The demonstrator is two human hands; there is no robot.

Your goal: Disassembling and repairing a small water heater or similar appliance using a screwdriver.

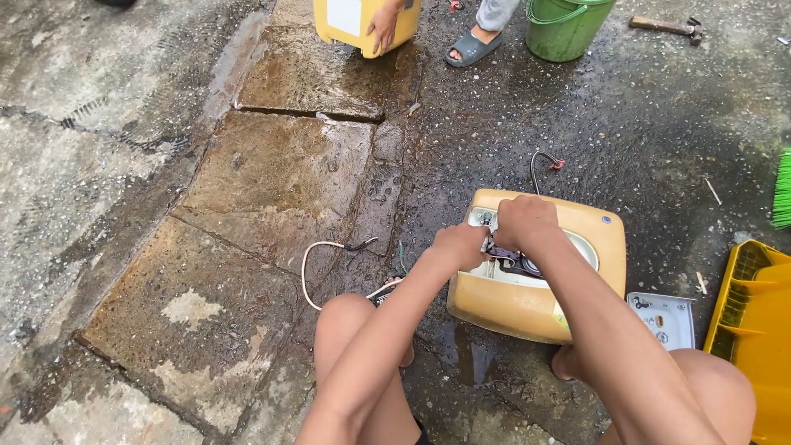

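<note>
Wet ground (272,177) everywhere, half cracked brownish slabs and half dark gritty asphalt, and the person is squatting on it with bare knees on either side of the arms.

Biggest thing in play is the yellowish plastic housing (527,309) lying on the ground right under both hands — rounded corners, open face up, with a pale oval opening and dark wiring inside. The right hand (526,221) sits on top of the opening, fingers curled tight around a dark little part (504,252) with wires coming off it. The left hand (461,245) is just beside it, touching, also closed and pinching the same part from the left end. So both hands are clamped narrow on that one piece, right over the middle of the housing.

Off to the far right of the hands there's a bright yellow crate (754,330) at the frame edge, and between it and the housing a small grey panel (663,317) lies flat. Left of the left hand, a white cable (313,268) loops across a slab. Behind the right hand a short black wire (540,161) with a red tip sticks up.

Well ahead of the hands: a green bucket (567,29), a hammer (667,26), someone else's sandaled foot (471,45), and their hand (383,25) on another yellow housing (362,21).
</note>
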